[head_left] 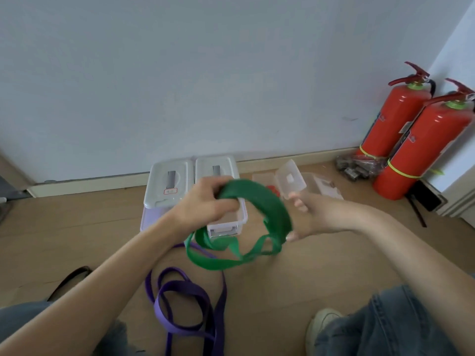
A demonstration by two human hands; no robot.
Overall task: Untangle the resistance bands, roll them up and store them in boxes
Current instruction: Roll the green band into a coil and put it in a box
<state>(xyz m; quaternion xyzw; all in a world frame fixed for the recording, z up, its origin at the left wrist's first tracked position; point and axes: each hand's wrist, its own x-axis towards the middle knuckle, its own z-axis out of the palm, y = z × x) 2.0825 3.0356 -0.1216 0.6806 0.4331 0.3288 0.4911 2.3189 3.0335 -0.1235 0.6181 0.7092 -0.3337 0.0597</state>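
A green resistance band (267,209) hangs in a loose twisted loop above the floor. My left hand (205,201) grips its upper left part with curled fingers. My right hand (316,214) holds the band's right side, thumb at the lower edge; its upper fingers look spread. A purple resistance band (185,304) lies coiled and tangled on the wooden floor below my hands. Two lidded plastic boxes stand by the wall: the left box (164,191) and the right box (221,168), partly hidden by my left hand.
Small clear containers (290,178) with an open lid lie on the floor to the right of the boxes. Two red fire extinguishers (401,124) stand in the right corner. A dark strap (69,281) lies at left. My jeans-clad knees and a shoe (323,322) fill the bottom edge.
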